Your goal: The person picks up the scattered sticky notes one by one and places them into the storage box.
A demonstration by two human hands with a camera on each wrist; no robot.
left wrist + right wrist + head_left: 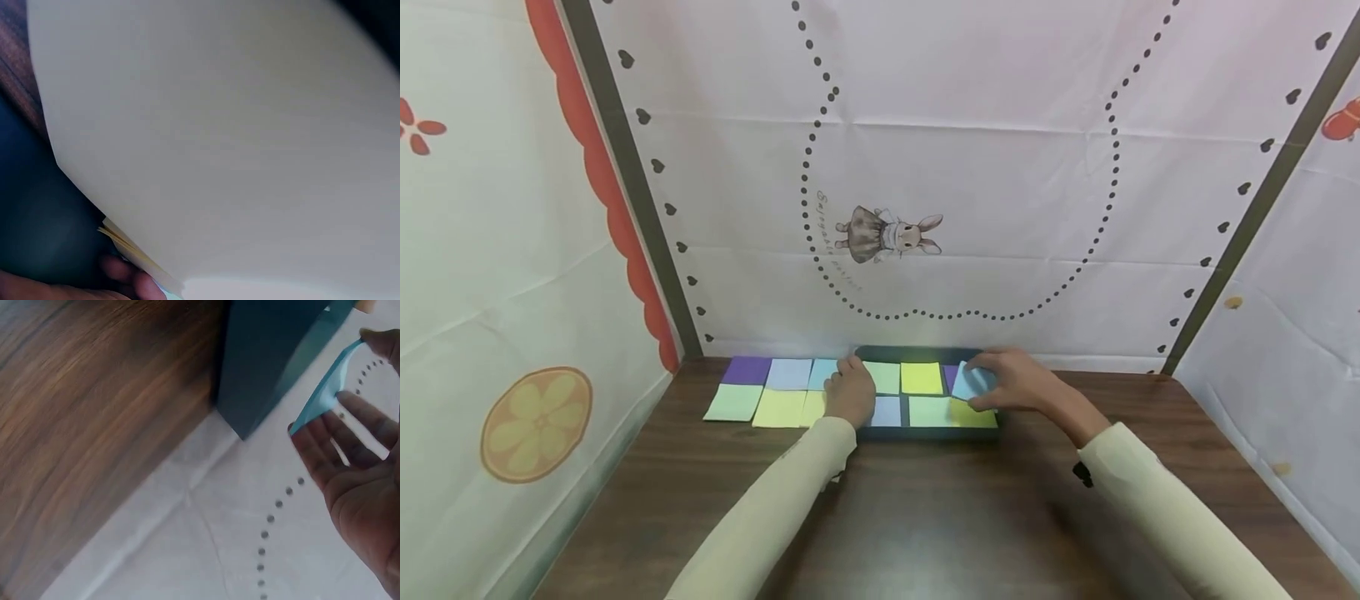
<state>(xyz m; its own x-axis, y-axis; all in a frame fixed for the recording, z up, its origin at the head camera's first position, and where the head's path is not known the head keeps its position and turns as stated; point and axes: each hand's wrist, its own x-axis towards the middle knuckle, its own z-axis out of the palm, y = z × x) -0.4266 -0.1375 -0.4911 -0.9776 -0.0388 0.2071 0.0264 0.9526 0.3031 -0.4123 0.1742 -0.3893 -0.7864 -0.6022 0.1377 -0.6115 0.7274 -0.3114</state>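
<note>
My right hand (1011,382) pinches a light blue sticky-note pad (973,381) over the right end of a dark tray (925,434). In the right wrist view, that pad is held tilted on edge between thumb and fingers, beside the tray's corner. My left hand (852,393) is at the tray's left end with bent fingers; whether it grips anything is hidden. Its fingertips (147,286) show beside thin yellowish paper edges (125,244) in the left wrist view, where a pale surface blocks most of the picture. Green, yellow, purple and lilac pads lie in two rows inside the tray.
Left of the tray, more pads stand in two rows on the brown wooden table (910,508), including a purple pad (747,370) and a green pad (733,402). A white printed cloth (1000,208) hangs right behind the tray. Similar cloth borders both sides.
</note>
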